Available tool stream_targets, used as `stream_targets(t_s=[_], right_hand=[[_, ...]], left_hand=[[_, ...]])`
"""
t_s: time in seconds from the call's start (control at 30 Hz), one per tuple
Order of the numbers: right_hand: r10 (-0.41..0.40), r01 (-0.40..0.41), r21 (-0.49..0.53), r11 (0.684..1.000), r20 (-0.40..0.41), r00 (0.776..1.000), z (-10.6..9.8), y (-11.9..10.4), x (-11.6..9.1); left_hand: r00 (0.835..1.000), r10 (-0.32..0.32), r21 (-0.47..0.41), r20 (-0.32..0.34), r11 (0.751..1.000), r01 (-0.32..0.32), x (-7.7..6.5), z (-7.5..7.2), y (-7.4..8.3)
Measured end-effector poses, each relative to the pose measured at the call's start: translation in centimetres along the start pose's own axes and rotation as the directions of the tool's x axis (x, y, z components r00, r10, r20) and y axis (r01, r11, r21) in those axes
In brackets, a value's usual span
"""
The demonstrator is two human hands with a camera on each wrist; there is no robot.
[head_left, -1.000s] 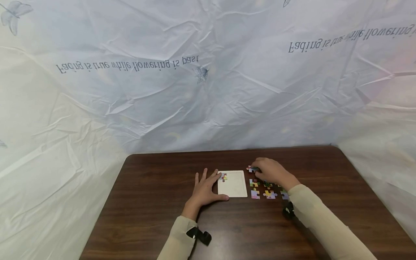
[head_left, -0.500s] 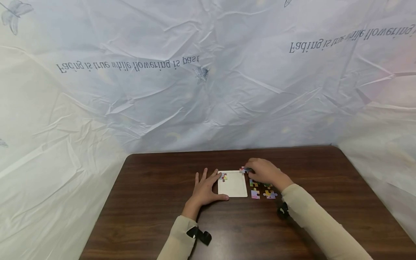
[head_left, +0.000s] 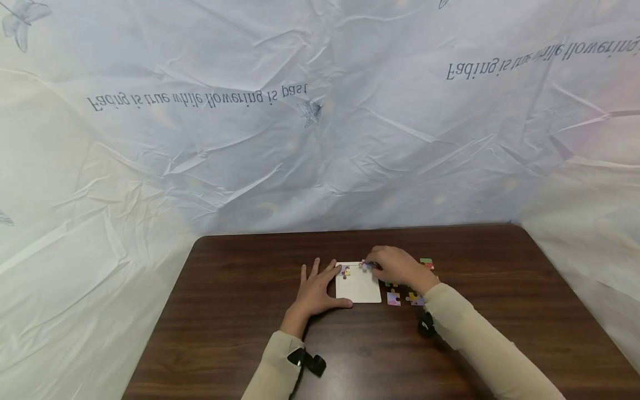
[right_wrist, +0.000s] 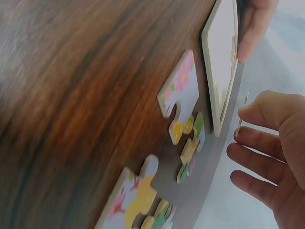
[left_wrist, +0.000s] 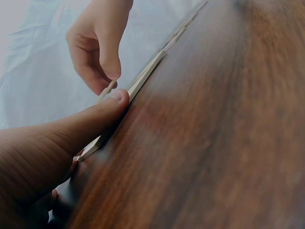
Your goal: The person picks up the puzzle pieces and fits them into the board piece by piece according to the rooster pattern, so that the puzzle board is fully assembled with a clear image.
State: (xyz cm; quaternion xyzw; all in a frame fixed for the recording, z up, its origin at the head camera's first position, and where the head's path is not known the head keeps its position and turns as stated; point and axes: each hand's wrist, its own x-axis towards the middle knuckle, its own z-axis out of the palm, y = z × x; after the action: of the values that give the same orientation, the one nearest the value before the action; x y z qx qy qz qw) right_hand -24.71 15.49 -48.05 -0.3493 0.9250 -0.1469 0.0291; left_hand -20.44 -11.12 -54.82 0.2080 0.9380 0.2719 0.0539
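A white square puzzle tray [head_left: 357, 290] lies on the table with one jigsaw piece [head_left: 345, 271] in its far left corner. My left hand [head_left: 317, 291] lies along the tray's left side, fingers spread and straight. Its thumb [left_wrist: 112, 102] touches the tray's near edge in the left wrist view. Over the far part of the tray, my right hand [head_left: 397, 266] pinches another jigsaw piece [head_left: 364, 265] between thumb and index finger. That pinched piece [right_wrist: 242, 112] appears edge-on and above the tray in the right wrist view; the other fingers are loosely bent.
Several loose jigsaw pieces lie right of the tray, among them a pink-flowered lilac one [right_wrist: 182, 86] and a yellow-and-lilac one [head_left: 414, 299]. A green-and-red piece [head_left: 426, 263] lies farther back. The right arm hides some. A pale printed cloth [head_left: 320, 166] hangs behind the brown table [head_left: 240, 289].
My right hand has carried the pinched jigsaw piece leftward from the loose pieces to over the tray. The left hand has stayed in place at the tray.
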Motion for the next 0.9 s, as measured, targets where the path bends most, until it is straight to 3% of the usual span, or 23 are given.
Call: stream_targets(t_s=[0.9], right_hand=[[-0.076, 0.076, -0.066, 0.995, -0.004, 0.997, 2.0, -1.4, 2.3]], left_hand=[[1.000, -0.002, -0.007, 0.021, 1.000, 0.002, 0.3, -0.3, -0.3]])
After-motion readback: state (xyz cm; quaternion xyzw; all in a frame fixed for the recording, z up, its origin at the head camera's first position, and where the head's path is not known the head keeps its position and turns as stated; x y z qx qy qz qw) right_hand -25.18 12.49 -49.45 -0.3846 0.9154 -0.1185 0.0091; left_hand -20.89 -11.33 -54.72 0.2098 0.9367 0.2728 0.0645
